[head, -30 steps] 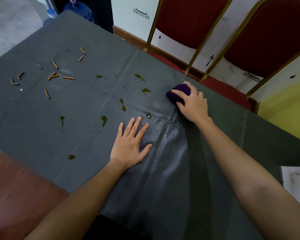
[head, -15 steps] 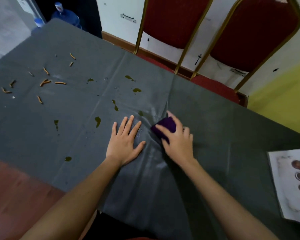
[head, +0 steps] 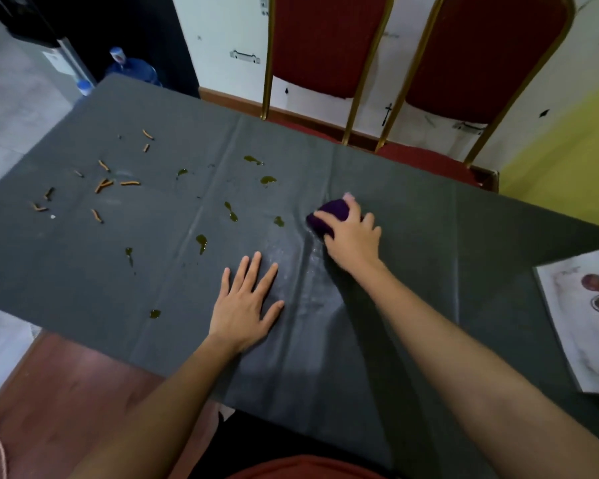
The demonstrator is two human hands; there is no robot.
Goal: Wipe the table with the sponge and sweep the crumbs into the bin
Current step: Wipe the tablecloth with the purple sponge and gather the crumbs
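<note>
Right hand (head: 351,238) around purple sponge (head: 327,216)

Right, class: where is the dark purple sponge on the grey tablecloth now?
In the head view, the dark purple sponge sits right of centre on the grey tablecloth, gripped by the right hand, just right of an olive-green spill.

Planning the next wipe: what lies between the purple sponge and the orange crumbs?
Head view: several olive-green spill drops on the grey tablecloth lie between the sponge and the crumbs.
</note>
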